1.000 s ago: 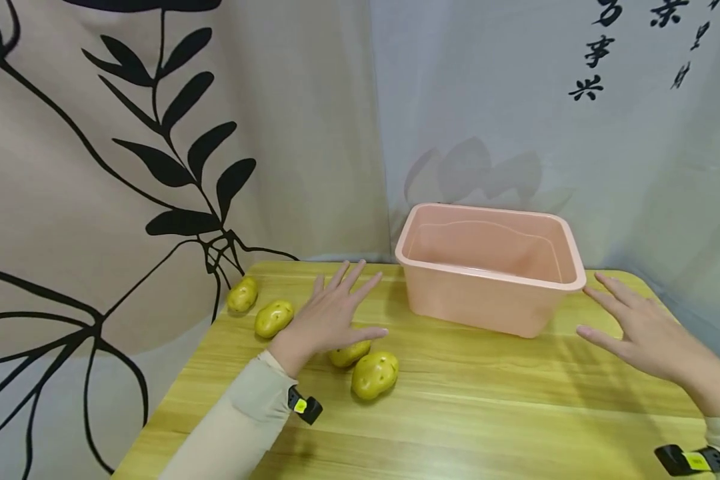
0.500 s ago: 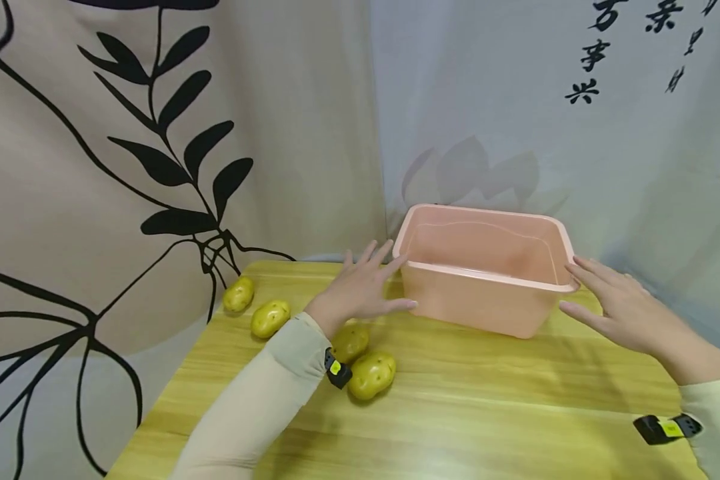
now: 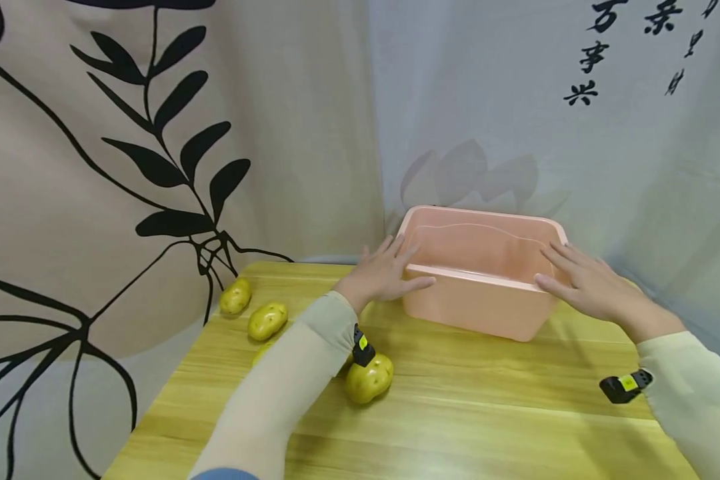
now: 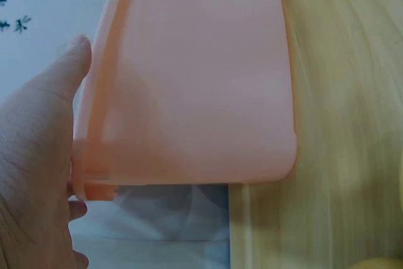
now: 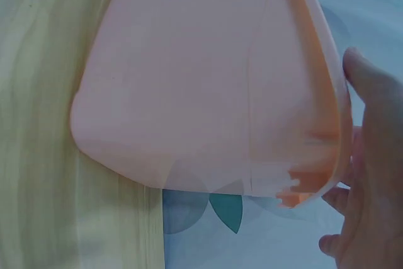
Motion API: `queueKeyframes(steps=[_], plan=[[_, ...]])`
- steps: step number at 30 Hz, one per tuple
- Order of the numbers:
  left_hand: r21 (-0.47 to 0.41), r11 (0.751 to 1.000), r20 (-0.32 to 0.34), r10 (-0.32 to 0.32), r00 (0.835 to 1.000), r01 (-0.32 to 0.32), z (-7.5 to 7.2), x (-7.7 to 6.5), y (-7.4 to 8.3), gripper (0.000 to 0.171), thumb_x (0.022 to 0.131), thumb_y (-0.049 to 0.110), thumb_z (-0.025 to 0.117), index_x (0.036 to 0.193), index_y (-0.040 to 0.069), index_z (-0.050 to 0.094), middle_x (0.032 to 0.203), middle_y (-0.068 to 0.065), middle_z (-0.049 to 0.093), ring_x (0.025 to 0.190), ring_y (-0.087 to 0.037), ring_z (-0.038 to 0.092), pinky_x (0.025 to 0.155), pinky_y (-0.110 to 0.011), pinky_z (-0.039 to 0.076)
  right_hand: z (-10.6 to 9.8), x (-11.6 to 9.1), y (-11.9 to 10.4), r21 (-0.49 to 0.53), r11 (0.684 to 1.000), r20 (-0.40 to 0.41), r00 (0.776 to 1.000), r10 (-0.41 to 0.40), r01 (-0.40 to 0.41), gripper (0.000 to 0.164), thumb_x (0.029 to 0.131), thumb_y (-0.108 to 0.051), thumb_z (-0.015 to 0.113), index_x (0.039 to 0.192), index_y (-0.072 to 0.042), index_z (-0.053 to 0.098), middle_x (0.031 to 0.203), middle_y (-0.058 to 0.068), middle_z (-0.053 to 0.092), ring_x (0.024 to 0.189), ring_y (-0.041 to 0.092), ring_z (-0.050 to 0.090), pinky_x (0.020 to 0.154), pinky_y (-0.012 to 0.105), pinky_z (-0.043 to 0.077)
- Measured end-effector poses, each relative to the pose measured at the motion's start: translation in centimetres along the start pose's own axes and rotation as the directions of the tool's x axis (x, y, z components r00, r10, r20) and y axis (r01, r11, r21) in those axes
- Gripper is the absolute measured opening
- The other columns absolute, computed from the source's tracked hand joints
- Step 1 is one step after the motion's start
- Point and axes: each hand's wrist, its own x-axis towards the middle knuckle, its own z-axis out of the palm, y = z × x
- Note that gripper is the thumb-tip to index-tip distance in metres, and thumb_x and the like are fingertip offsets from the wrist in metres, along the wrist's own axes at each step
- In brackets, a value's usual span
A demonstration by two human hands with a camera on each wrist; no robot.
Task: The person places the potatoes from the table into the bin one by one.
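A pink plastic bin [image 3: 468, 307] stands at the back of the wooden table, its open top up. Over the left end of its rim lies my left hand [image 3: 381, 275], fingers spread and fairly straight, thumb along the front edge. My right hand [image 3: 588, 285] is at the opposite end, fingers extended over the rim and thumb reaching towards the front corner. In the left wrist view the thumb [image 4: 75, 61] is right at the rim. The right wrist view likewise has the thumb [image 5: 357, 67] close against the rim, with other fingertips showing below it.
Several yellow potatoes lie on the table [image 3: 486, 413]: one at the left edge [image 3: 236, 296], another beside it [image 3: 267, 321], and one [image 3: 369, 379] near my left wrist. A further potato [image 3: 261, 351] is mostly hidden by my left sleeve. Printed curtains [image 3: 312, 133] hang directly behind.
My left hand has moved right, from above the potatoes to the bin's left rim. My right hand has come left onto the bin's right rim. The bin looks nearly unmoved.
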Motion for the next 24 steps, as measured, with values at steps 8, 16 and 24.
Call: queueKeyframes(steps=[8,16,24], plan=[[-0.077,0.995,0.029,-0.060,0.998,0.062,-0.1,1.7,0.7,0.094,0.078,0.088,0.022,0.154,0.036,0.001,0.161,0.000,0.000,0.147,-0.026,-0.003,0.110,-0.066,0.001,-0.1,2.7,1.0,0.013,0.999,0.076,0.996,0.046,-0.047,0.074,0.099,-0.055,0.037,0.155,-0.014,0.012,0.160,0.018,0.001,0.143,0.045,-0.003,0.099,0.076,0.001],[-0.115,0.987,0.024,-0.110,0.994,0.112,0.0,2.1,1.6,0.090,0.081,0.086,0.021,0.153,0.038,-0.001,0.161,0.003,0.000,0.146,-0.024,-0.008,0.113,-0.060,0.003,0.0,3.4,1.2,0.041,0.998,0.120,0.992,0.041,-0.046,0.071,0.101,-0.053,0.035,0.155,-0.014,0.010,0.159,0.020,-0.006,0.140,0.047,-0.013,0.099,0.076,-0.001],[-0.147,0.979,0.017,-0.137,0.990,0.138,0.3,2.6,1.9,0.092,0.081,0.085,0.025,0.154,0.035,-0.001,0.161,0.002,-0.001,0.146,-0.022,-0.009,0.115,-0.052,0.003,0.0,3.2,1.1,0.097,0.993,0.120,0.991,0.059,-0.071,0.072,0.100,-0.053,0.037,0.155,-0.017,0.007,0.159,0.017,-0.012,0.140,0.044,-0.020,0.100,0.076,-0.002]])
